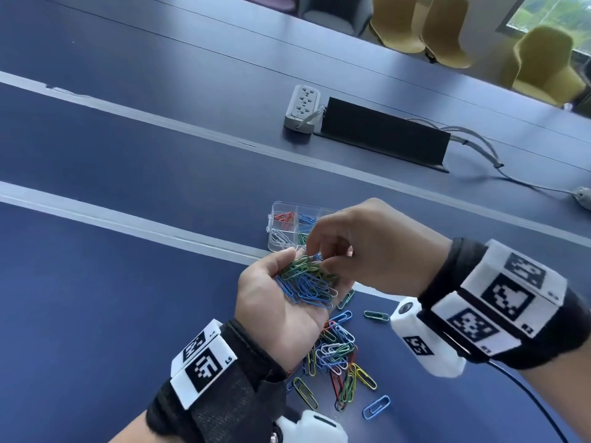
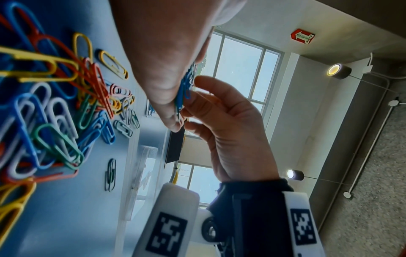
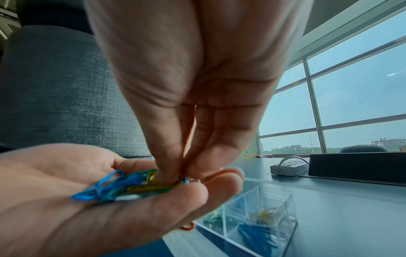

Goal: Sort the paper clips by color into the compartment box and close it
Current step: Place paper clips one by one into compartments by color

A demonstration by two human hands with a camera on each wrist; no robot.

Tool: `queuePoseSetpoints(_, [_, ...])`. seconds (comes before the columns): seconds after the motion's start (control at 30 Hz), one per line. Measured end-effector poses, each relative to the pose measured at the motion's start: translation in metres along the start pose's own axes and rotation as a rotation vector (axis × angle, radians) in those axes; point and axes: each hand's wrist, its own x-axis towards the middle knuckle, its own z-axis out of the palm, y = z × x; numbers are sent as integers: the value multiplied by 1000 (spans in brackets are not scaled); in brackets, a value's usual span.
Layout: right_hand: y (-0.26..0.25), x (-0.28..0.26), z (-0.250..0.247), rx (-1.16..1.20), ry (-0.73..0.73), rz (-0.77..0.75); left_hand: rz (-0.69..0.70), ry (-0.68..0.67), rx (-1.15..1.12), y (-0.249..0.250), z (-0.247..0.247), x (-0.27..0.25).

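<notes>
Fingertips (image 3: pixel 169 175) of the right hand (image 1: pixel 367 247) are pressed together, thumb against forefinger, and dip into a heap of paper clips (image 1: pixel 308 281) lying in the left hand (image 1: pixel 281 302). Which clip they pinch cannot be told: the wrist view blurs at the contact, showing only a yellow-green clip under the thumb. Left hand is palm up, fingers loosely cupped around the heap, mostly blue and green clips.

Behind the hands, the clear compartment box (image 1: pixel 277 230) stands open on the blue table (image 1: pixel 128 282). Its near right part is hidden by the right hand. Red clips lie in the far left compartment, blue in the next, white and green in the nearer row; the right wrist view also shows a yellow lot, blurred. No lid can be made out.

Below the left palm, loose mixed clips (image 1: pixel 339 356) lie scattered on the table, partly covered by the wrist.

Further off sit a white power strip (image 1: pixel 302 105) and a black cable cover (image 1: pixel 383 134).
</notes>
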Motion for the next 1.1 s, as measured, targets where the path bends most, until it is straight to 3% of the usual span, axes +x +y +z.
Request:
queuePoseSetpoints(0.23, [10,-6,-4,35,11,-69,1,35,52,0,1,1])
queuePoseSetpoints(0.43, [8,-9,2,-44,-94,-124,10,-2,37,0,-1,1])
queuePoseSetpoints(0.7, [9,-8,2,-44,-59,-120,6,33,53,0,-1,1])
queuePoseSetpoints(0.97, [14,-7,-11,93,-29,-50,6,44,72,0,-2,1])
queuePoseSetpoints(1.1, [25,0,-21,100,54,29,12,62,104,1,0,0])
